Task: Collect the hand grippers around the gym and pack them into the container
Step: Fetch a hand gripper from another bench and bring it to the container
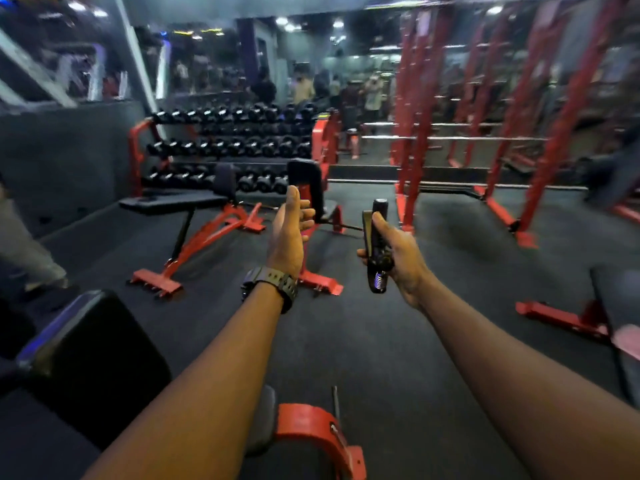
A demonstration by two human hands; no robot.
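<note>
Black rubber floor (pixel 398 341) covers a dim gym, too blurred for any writing or brand to be read. The right hand (pixel 398 258) is closed around a black hand gripper (pixel 375 244), held upright in the air with its steel spring at the bottom. The left hand (pixel 289 230), with a dark watch (pixel 272 284) on its wrist, is spread open and holds nothing. Beyond stand red benches (pixel 194 216), a dumbbell rack (pixel 228 147), red racks (pixel 540 116) and a mirror wall.

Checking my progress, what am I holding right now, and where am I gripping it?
Your right hand holds a hand gripper around the middle of its handles, spring end down. Your left hand is open and empty.
</note>
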